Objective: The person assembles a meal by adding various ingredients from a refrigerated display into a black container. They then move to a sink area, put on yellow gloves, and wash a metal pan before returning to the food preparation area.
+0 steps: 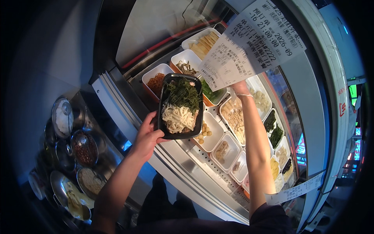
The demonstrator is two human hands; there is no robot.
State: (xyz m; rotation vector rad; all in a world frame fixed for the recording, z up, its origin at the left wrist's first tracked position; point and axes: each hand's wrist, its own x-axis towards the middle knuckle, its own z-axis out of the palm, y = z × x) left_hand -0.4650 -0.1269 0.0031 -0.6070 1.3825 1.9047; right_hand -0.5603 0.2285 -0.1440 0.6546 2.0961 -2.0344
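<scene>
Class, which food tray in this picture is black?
The black tray held in the left hand, carrying dark greens and pale strips; the other trays are white inside.

We slant our left forearm [121, 183] up toward the right, the left hand [145, 139] gripping with its thumb [157, 134] apart from the fingers [150, 117]. Our right forearm [256, 140] reaches farther forward; the right hand [239, 87] is mostly hidden, so we cannot tell how its fingers bend.

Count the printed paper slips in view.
2: the upper-right slip, partly covering the right hand; and the lower-right slip, beside the right forearm. Others may be hidden.
</scene>
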